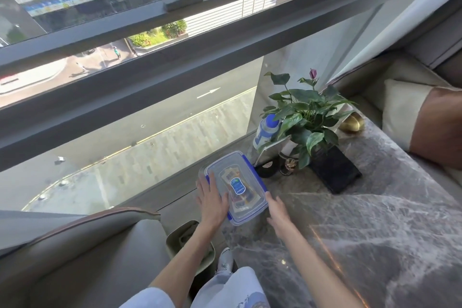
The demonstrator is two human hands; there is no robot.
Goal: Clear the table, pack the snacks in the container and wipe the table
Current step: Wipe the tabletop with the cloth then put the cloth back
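Note:
A clear plastic container (pixel 247 180) with a blue-clipped lid lies at the left edge of the grey marble table (pixel 362 220). Colourful snack packets show through its lid. My left hand (pixel 212 197) rests flat on the lid's left side, fingers spread. My right hand (pixel 276 210) touches the container's near right edge, fingers extended along its side. The lid sits on the container; I cannot tell whether its clips are latched.
A potted plant (pixel 307 117), a blue-capped bottle (pixel 265 131), a black tape roll (pixel 266 169), a small jar (pixel 290 166) and a black box (pixel 335 170) stand behind the container. A gold ornament (pixel 352 122) sits farther back. A bin (pixel 190 245) stands on the floor below; a window lies beyond.

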